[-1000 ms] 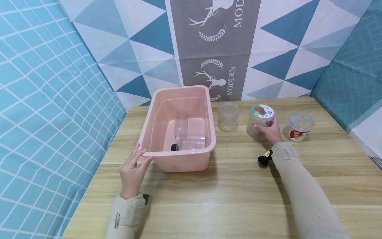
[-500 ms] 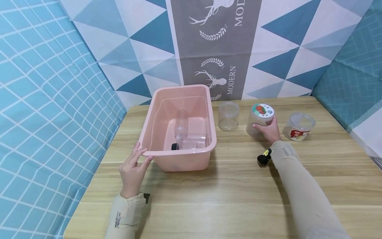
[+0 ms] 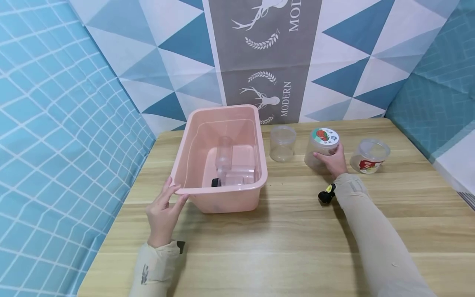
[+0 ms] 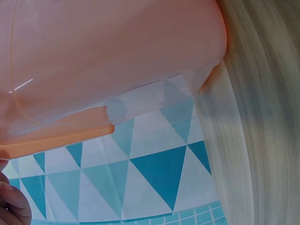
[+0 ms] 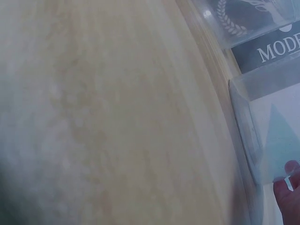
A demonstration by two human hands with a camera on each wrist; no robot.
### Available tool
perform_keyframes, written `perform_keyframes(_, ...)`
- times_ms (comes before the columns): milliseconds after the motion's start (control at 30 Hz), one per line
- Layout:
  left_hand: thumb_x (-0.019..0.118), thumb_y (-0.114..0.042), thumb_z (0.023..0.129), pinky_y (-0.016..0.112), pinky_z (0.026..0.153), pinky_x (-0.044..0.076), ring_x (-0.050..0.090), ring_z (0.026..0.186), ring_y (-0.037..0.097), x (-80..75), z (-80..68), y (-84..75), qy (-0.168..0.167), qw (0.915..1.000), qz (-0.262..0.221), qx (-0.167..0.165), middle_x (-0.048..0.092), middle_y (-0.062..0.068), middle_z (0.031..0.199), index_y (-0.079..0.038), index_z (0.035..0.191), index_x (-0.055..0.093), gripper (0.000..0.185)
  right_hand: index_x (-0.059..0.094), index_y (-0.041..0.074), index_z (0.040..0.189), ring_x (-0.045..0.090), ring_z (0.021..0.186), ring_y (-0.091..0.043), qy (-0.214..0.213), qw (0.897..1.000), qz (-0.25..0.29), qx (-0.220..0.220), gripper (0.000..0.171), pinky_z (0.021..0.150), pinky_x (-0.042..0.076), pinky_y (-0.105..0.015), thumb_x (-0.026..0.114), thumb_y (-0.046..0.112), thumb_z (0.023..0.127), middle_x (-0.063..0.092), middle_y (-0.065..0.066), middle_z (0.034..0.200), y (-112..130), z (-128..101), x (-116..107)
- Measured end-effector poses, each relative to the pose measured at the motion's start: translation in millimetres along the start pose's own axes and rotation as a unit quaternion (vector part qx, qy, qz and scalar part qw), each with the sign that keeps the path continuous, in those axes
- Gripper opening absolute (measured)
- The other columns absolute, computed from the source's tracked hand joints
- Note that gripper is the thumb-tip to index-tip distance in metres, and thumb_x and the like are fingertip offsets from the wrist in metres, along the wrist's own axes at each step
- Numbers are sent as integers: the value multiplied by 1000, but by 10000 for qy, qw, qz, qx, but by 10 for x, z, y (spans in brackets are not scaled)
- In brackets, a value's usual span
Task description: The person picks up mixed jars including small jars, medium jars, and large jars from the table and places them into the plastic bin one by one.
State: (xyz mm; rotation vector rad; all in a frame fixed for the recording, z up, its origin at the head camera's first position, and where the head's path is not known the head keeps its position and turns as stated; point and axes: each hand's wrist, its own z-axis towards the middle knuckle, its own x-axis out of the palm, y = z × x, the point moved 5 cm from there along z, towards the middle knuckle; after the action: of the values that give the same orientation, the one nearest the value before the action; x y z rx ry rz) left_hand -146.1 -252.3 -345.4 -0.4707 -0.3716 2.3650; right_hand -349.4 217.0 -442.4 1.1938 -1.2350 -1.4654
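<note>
In the head view, my left hand (image 3: 163, 214) holds the near left corner of a pink plastic basin (image 3: 226, 202), thumb and fingers at its rim. The left wrist view shows the basin's wall (image 4: 117, 47) close up. Over on the right, my right hand (image 3: 335, 161) grips a clear plastic jar (image 3: 314, 154) whose green-and-white lid (image 3: 325, 136) carries a red fruit picture. That jar stands upright on the table. Clear containers lie inside the basin, among them a tube-like one (image 3: 224, 152) and a bottle with a black cap (image 3: 215, 182).
Left of the gripped jar stands a clear jar (image 3: 283, 144). A wider clear tub (image 3: 371, 154) with a red label stands on its right. Patterned wall sheets border the wooden table (image 3: 259, 255) at the back and left.
</note>
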Motion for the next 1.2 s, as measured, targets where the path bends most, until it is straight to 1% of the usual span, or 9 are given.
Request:
perform_keyframes(100, 68, -49, 84, 18, 44, 19, 56, 113, 1, -10, -10, 13, 6, 10000, -5, -31, 65, 30, 99, 8, 85, 70, 56, 3, 6, 152, 20, 140, -38, -40, 10000, -21, 21, 96, 112, 20, -45, 72, 12, 85, 17, -19, 156, 6, -2, -2)
perform_keyframes(233, 68, -49, 83, 19, 44, 19, 56, 113, 1, -4, -15, 24, 28, 9999, -33, -91, 65, 30, 101, 8, 85, 70, 57, 4, 8, 153, 24, 137, -38, -128, 9999, -2, 9, 95, 111, 24, -45, 71, 12, 86, 20, -18, 155, 3, -5, -26)
perform_keyframes(367, 68, -49, 83, 18, 44, 18, 55, 113, 1, 1, -18, 28, 22, 9999, -50, -139, 65, 31, 102, 8, 85, 70, 57, 4, 9, 153, 28, 135, -38, -114, 9999, -12, -39, 95, 109, 27, -45, 70, 12, 86, 21, -19, 154, 37, -18, -47)
perform_keyframes(700, 67, -49, 84, 21, 44, 22, 55, 114, 1, -6, -15, 28, 15, 10000, -29, -88, 65, 30, 99, 8, 85, 70, 57, 4, 11, 153, 30, 132, -36, -80, 10000, 12, -51, 93, 106, 31, -43, 68, 10, 87, 24, -19, 152, 146, -50, -36)
perform_keyframes(767, 67, -49, 84, 20, 44, 22, 54, 114, 0, -5, -19, 31, 53, 10000, -7, -81, 65, 30, 100, 8, 85, 70, 58, 3, 10, 153, 30, 133, -36, -29, 9999, -49, -105, 93, 107, 30, -44, 68, 9, 86, 24, -19, 152, 169, -68, -27)
perform_keyframes(867, 66, -50, 84, 19, 44, 20, 54, 114, -1, -9, -24, 34, 68, 9999, 26, -94, 64, 30, 102, 8, 85, 70, 59, 5, 8, 152, 30, 135, -37, 151, 9994, -60, -296, 91, 109, 27, -45, 67, 7, 86, 24, -20, 152, 241, -84, 10)
perform_keyframes(933, 66, -51, 84, 19, 44, 20, 54, 114, -2, -14, -23, 32, 59, 9999, 46, -106, 64, 30, 102, 8, 85, 70, 59, 5, 7, 152, 29, 136, -36, 283, 9986, -44, -455, 90, 110, 27, -43, 67, 6, 86, 24, -20, 153, 310, -86, 40)
perform_keyframes(1100, 67, -50, 83, 19, 45, 21, 54, 114, -1, -13, -17, 37, 98, 9998, 6, -178, 64, 30, 104, 8, 86, 70, 59, 8, 7, 151, 30, 135, -32, 357, 9971, -34, -664, 88, 102, 35, -34, 68, 5, 86, 27, -19, 150, 443, -73, 65)
perform_keyframes(1200, 66, -51, 84, 18, 45, 19, 54, 113, -2, -4, -16, 38, 93, 9998, 31, -144, 64, 30, 104, 8, 86, 70, 59, 9, 7, 151, 31, 134, -32, 368, 9966, -156, -720, 88, 98, 37, -33, 68, 6, 86, 29, -19, 149, 488, -69, 61)
